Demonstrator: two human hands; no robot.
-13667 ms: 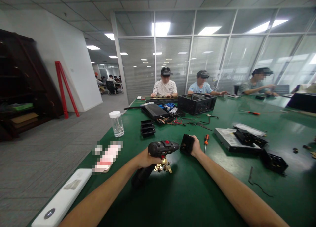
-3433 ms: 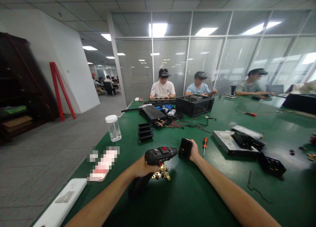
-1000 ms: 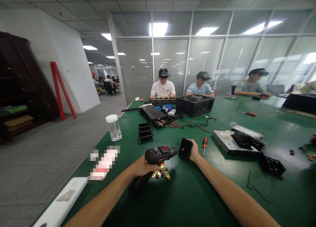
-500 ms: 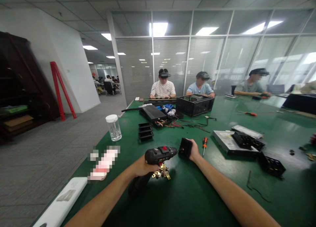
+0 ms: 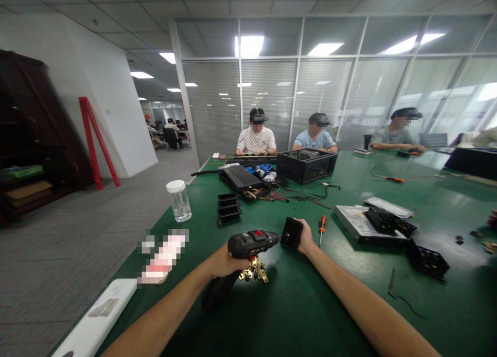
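My left hand (image 5: 226, 264) is wrapped round the grip of a black cordless drill (image 5: 252, 243), which points to the right. Its chuck end reaches the near side of a small black plastic box-like part (image 5: 291, 233); whether a bit touches it I cannot tell. That part is held by my right hand (image 5: 306, 236), closed on its right side, with some fingers hidden behind it. Small brass-coloured metal pieces (image 5: 254, 270) lie on the table just below the drill. An orange-handled screwdriver (image 5: 322, 227) rests right of my right hand.
Several black plastic trays (image 5: 229, 208) and a clear jar (image 5: 179, 202) stand at the left. A silver-and-black unit (image 5: 357, 225) with black parts lies at the right. Cables, a black metal case (image 5: 306, 165) and several seated people are across the green table (image 5: 310, 305).
Both hands, the drill and the black part stay almost exactly where they were. At the far right, a co-worker has shifted slightly.
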